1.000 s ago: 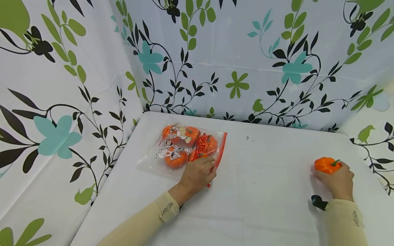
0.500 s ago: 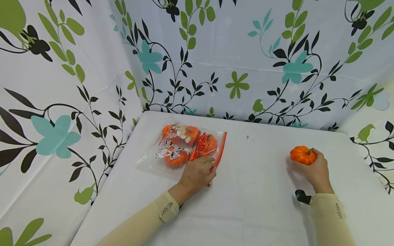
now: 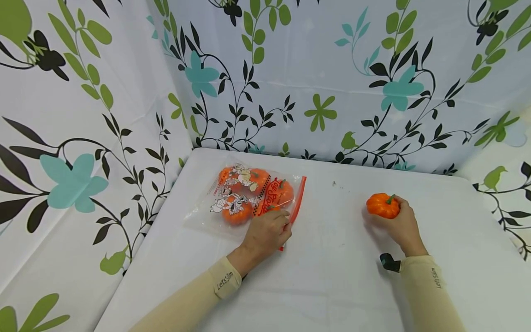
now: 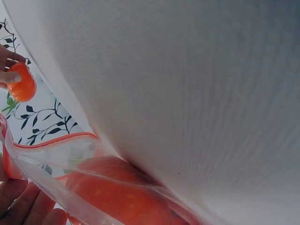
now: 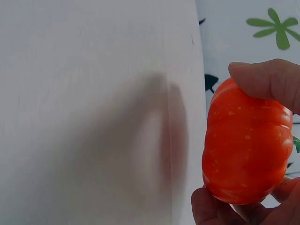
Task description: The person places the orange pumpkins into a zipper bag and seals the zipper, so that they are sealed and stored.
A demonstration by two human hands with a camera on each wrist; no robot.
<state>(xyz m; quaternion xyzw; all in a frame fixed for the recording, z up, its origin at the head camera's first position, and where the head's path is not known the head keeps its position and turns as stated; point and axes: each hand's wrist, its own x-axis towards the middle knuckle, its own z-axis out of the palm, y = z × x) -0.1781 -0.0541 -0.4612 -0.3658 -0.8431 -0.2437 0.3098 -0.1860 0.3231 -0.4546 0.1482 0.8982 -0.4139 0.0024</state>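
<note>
A clear zip bag (image 3: 203, 214) with a red edge and printed cartoon figures lies at the left of the table, several orange toy pumpkins (image 3: 236, 213) inside. My left hand (image 3: 265, 235) pinches the bag near its red zip edge; in the left wrist view the bag's mouth (image 4: 56, 140) gapes. Over the right part of the table, my right hand (image 3: 404, 230) grips a small orange toy pumpkin (image 3: 382, 205) with a green stem. The right wrist view shows this pumpkin (image 5: 248, 145) between thumb and fingers, its shadow falling on the table beside it.
The white table (image 3: 327, 258) ends at a back edge against a patterned curtain (image 3: 282, 83) with leaves and flowers, which also runs along the left side. A dark wrist camera (image 3: 390, 263) sticks out from the right sleeve.
My right hand has carried the toy pumpkin leftward across the table toward the bag, and slightly away from me. The left hand and the bag have stayed in place.
</note>
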